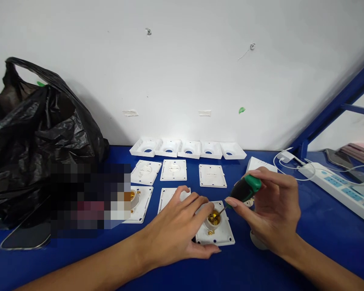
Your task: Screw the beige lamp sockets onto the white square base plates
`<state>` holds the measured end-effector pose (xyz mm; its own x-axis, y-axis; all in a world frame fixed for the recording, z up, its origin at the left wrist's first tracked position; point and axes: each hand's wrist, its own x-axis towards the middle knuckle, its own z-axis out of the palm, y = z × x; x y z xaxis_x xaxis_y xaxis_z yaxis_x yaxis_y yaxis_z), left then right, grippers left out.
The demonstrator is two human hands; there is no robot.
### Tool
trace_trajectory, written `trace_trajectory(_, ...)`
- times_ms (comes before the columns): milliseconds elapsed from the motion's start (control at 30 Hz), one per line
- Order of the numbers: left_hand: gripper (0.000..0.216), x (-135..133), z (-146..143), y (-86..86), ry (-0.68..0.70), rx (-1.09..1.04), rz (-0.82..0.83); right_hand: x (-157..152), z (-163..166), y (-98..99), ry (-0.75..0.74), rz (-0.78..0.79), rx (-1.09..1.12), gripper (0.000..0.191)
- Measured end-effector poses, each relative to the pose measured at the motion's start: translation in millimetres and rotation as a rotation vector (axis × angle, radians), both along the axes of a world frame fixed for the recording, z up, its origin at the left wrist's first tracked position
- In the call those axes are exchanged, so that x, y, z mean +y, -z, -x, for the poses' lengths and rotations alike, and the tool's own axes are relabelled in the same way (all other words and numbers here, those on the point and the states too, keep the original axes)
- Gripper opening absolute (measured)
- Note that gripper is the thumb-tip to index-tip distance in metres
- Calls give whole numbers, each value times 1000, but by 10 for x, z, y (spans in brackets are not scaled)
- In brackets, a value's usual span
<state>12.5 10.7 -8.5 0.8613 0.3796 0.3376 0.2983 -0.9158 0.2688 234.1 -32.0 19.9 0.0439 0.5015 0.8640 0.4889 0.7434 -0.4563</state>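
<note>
My right hand (269,210) pinches a screwdriver (244,190) with a green and black handle between thumb and fingers. The driver tilts down to the left, its tip inside the brass-lined cup of a lamp holder (227,236) on a square white base plate. Over the left side of that plate, my left hand (185,222) grips it, fingers at the round cup and thumb along the front edge. A small brass terminal shows on the plate. Beneath my right hand, a round pale part (257,241) is mostly covered.
Behind stand several white square covers (189,149) in a row against the wall. Before them lie white base plates (212,176); another lamp holder (144,210) sits at left. A black plastic bag (42,129), a phone (27,234) and a power strip (342,190) flank the blue table.
</note>
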Motion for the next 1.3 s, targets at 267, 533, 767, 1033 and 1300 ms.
trace_trajectory(267,63,-1,-1,1,-13,-9,-24,-1,17,-14,1,10,14,65)
trace_trajectory(533,64,2,-6,1,-6,-11,-15,-7,27,10,-36,47,35,65)
trace_trajectory(767,64,1,-10,-13,-14,11,-14,-10,61,26,85,103,127,57)
trace_trajectory(1033,64,9,-7,10,-9,7,-10,-9,43,79,112,77,69,59)
trace_trajectory(1300,71,10,-12,-16,-12,24,25,-70,-56,-135,-165,359,-119,53)
